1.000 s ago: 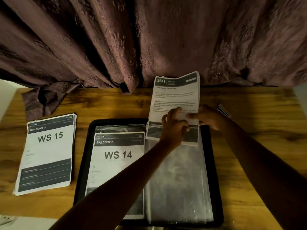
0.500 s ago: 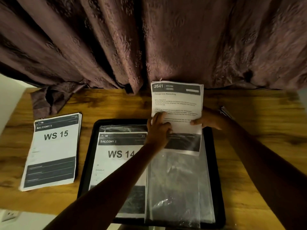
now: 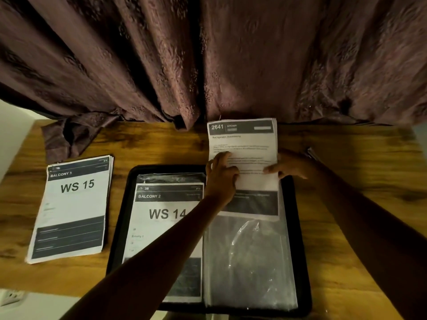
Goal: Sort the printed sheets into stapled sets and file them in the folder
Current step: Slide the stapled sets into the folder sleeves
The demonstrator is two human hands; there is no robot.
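A black folder (image 3: 298, 227) lies open on the wooden table, with clear plastic sleeves inside. Its left sleeve holds the "WS 14" set (image 3: 166, 213). The "2641 Kitchen" set (image 3: 245, 139) stands over the top of the right sleeve (image 3: 249, 262), and its dark lower band shows through the plastic. My left hand (image 3: 220, 179) grips that set's left edge. My right hand (image 3: 292, 166) pinches its right edge, thumb on top. The "WS 15" set (image 3: 74, 204) lies flat on the table left of the folder.
A dark maroon curtain (image 3: 208, 54) hangs along the table's far edge, and a fold of it (image 3: 69, 137) lies on the table at the back left. A small metallic object (image 3: 312, 154) lies behind my right wrist. Bare wood (image 3: 360, 181) is right of the folder.
The 2641 set has straightened from a tilt and slid down farther into the right sleeve. My left hand has shifted left to the set's left edge.
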